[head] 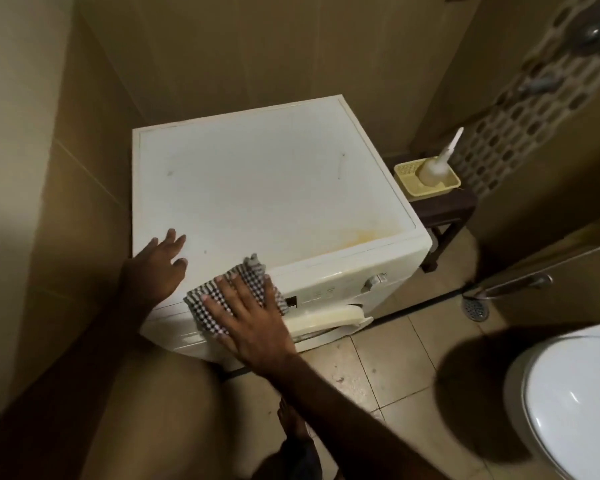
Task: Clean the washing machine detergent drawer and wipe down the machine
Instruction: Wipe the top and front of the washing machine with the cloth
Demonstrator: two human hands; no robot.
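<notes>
— Fingers (222, 299) of the right hand (253, 320) are spread out flat, pressing a checked cloth (222, 296) onto the front top edge of the washer (257, 181). Nothing is curled round it.

— And the left hand (160, 268)?

— Open too, palm down on the lid's near left corner, just beside the cloth, holding nothing.

— Any containers?

— A yellow tub (426, 185) sits on a dark stool (440, 216) to the washer's right, with a pale brush (437, 164) standing in it, handle tilted up.

— What else is around?

— A toilet (568, 403) at lower right, a floor drain (476, 310) near it, and a metal bar (513, 287) across a door. Tiled walls close in on the left and back. The washer door (329, 320) hangs ajar below the panel, just right of the pressing hand.

— Where's the drawer?

— I can't pick it out; the cloth and hand cover the left of the panel. A dark slot (290, 301) shows at the cloth's right edge, and the dial (373, 282) lies further right. A yellowish stain (361, 237) marks the lid's near right part.
</notes>
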